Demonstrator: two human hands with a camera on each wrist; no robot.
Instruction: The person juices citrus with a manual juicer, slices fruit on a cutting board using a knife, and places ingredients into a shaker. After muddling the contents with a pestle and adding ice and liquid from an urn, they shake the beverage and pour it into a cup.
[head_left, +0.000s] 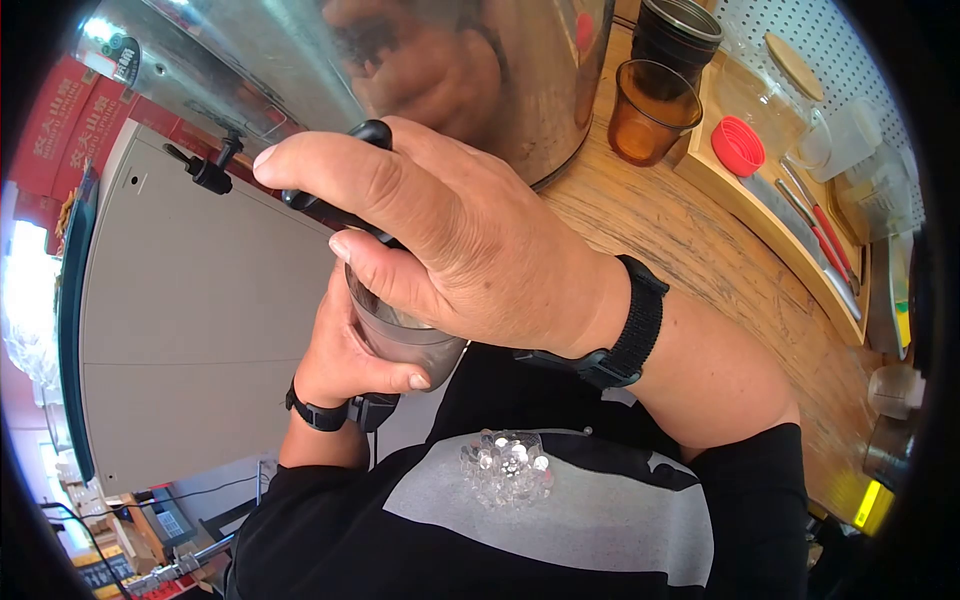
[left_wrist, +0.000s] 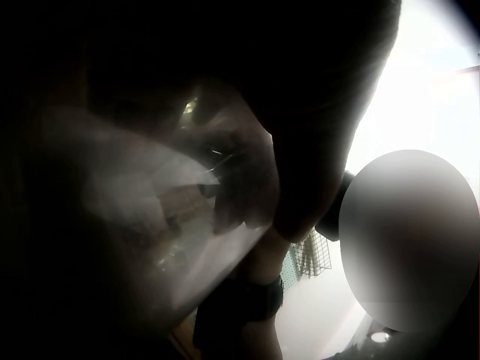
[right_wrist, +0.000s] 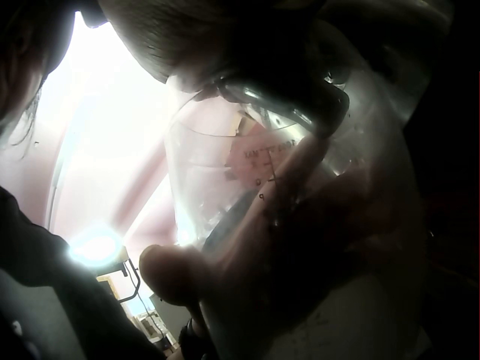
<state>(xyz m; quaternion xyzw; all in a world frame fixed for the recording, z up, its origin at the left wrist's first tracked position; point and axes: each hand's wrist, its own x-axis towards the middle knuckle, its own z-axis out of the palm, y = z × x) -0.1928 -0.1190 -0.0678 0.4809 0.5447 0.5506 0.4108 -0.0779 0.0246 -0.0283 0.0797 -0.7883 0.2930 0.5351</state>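
A clear cup (head_left: 415,350) with a rim is held in my left hand (head_left: 335,345), its thumb lying across the front side. Over the mouth of the cup, my right hand (head_left: 490,240) grips a black-handled tool (head_left: 340,215); the tool's lower end is hidden by the hand and cup. Printed measuring marks show on the clear cup (right_wrist: 199,169) in the right wrist view, below the black handle (right_wrist: 300,109). The left wrist view is very dark, with the cup's wall (left_wrist: 135,195) blurred at close range.
A large shiny metal vessel (head_left: 540,90) stands behind the hands. To the right on the wooden table (head_left: 640,225) are an amber cup (head_left: 650,115) and a wooden tray (head_left: 715,185) with a red lid (head_left: 738,146), a glass pot and red-handled tools. A grey cabinet (head_left: 190,300) is at left.
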